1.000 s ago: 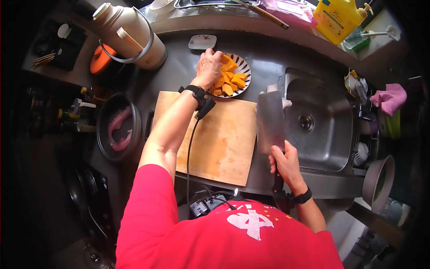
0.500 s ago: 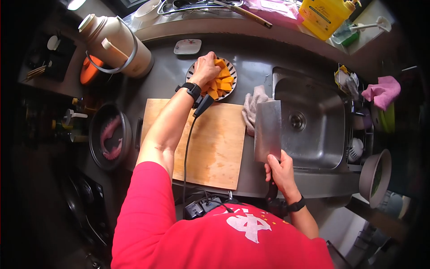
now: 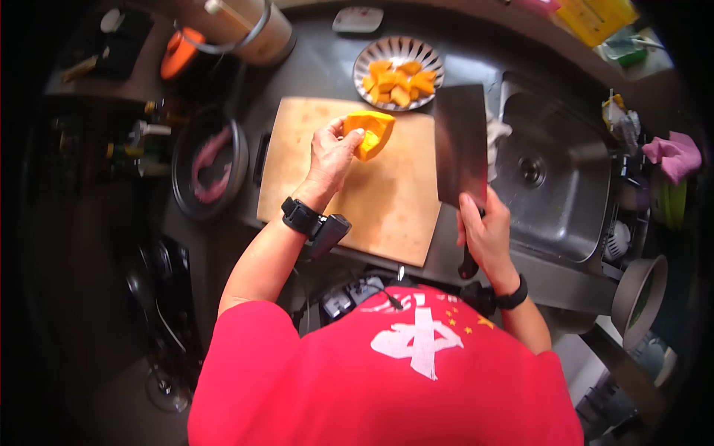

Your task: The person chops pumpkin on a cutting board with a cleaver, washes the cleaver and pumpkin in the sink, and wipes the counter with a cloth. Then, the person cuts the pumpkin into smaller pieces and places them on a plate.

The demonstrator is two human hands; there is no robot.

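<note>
My left hand (image 3: 332,154) grips a large orange pumpkin piece (image 3: 377,128) by its left side, with the thumb on its hollow inner face. Both are above the wooden cutting board (image 3: 394,215). My right hand (image 3: 485,229) is closed round the dark handle of a cleaver (image 3: 461,145), its broad blade pointing away from me just past the board's right edge. Beyond the board stands a striped plate (image 3: 362,61) with several smaller pumpkin chunks (image 3: 400,80) on it.
To the right is a steel sink (image 3: 565,215), with a cloth (image 3: 498,134) at its left rim, partly behind the cleaver. A dark bowl (image 3: 239,160) sits left of the board. A large flask (image 3: 256,37) and a small white dish (image 3: 358,20) stand at the back.
My left hand has come back from the plate to above the board and now holds a large pumpkin piece. The cleaver stays in my right hand. The whole view has shifted.
</note>
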